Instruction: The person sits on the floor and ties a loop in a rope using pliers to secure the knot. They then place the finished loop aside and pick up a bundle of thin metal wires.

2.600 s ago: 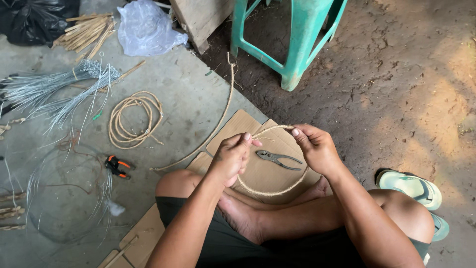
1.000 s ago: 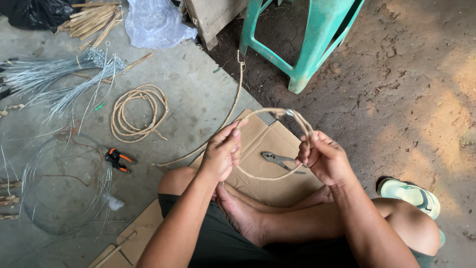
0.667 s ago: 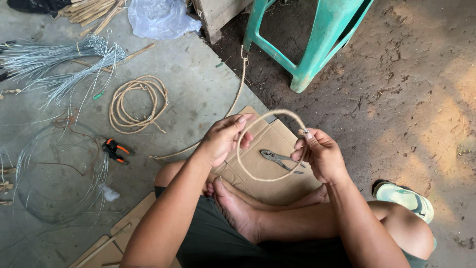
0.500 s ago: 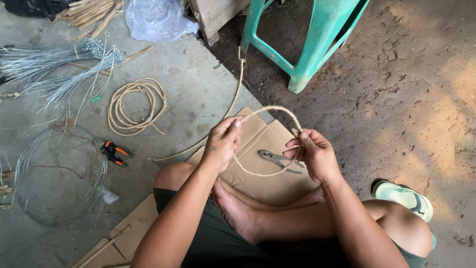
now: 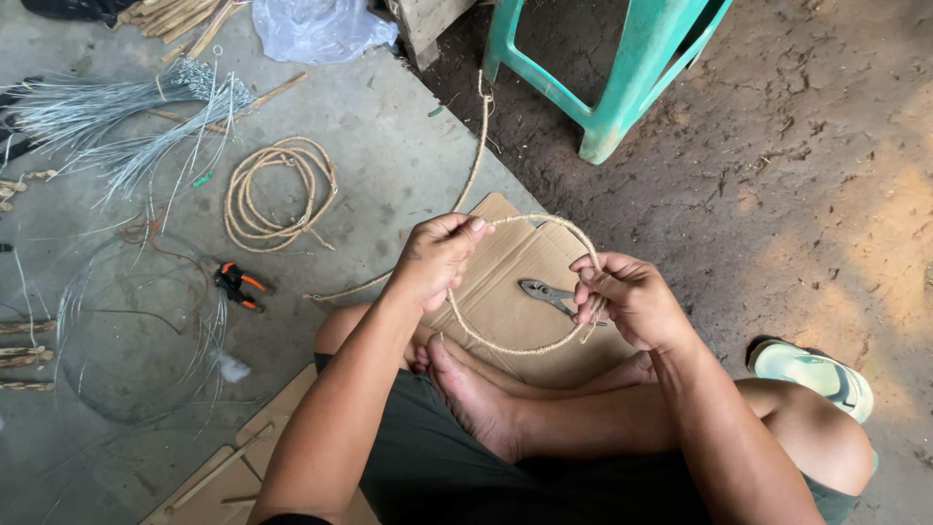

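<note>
While the person sits cross-legged on the floor, a twine-wrapped ring [image 5: 515,282] hangs between both hands above a flat sheet of brown cardboard [image 5: 505,292], its round face tilted up toward the camera and its width running from left to right, from one hand to the other. The ring is a thin hoop bound in pale, rough, fibrous cord, nearly circular. A long tail of the same twine [image 5: 473,156] leaves its upper left edge and runs away from the person, up toward the leg of a turquoise plastic stool [image 5: 603,87]. The left hand [image 5: 439,261] is clenched on the ring's left side, thumb and fingertips pinching the cord at the top of that side. The right hand [image 5: 627,301] grips the ring's right side, fingers curled around the wrapped rim, so the hoop spans the gap between the two hands, just above the bare foot [image 5: 476,399]. Under the ring, on the cardboard, lie grey metal pliers [image 5: 544,295], close beside the right hand. Well to the left on the concrete floor [image 5: 389,146] sit a loose coil of tan cord [image 5: 277,190], orange-handled cutters [image 5: 238,285], a tangle of thin wire loops [image 5: 136,331] and a bundle of straight silvery wires [image 5: 117,117]. A pale green sandal [image 5: 812,374] rests on the dirt by the right knee.
</note>
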